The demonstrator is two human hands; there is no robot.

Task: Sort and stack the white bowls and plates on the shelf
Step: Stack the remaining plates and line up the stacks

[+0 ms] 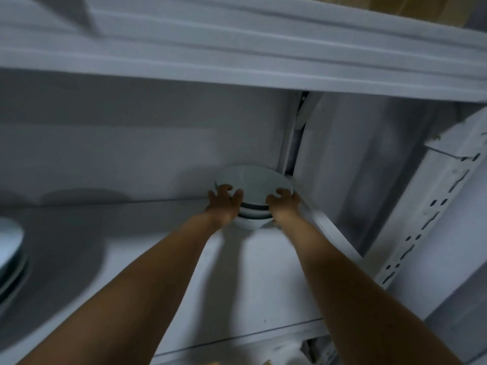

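Note:
A stack of white bowls (254,185) stands at the back right corner of the white shelf (158,233). My left hand (223,204) grips the stack's left side, fingers curled over the top bowl's rim. On the right side my right hand (286,204) holds the same stack, its fingers hooked over the rim. Both arms reach deep into the shelf. A second pile of white plates (9,256) sits at the far left edge, partly cut off by the frame.
The shelf board above (237,56) hangs low over the stack. A white slotted upright post (427,214) and the side wall (355,167) close in the right. The back wall stands right behind the bowls.

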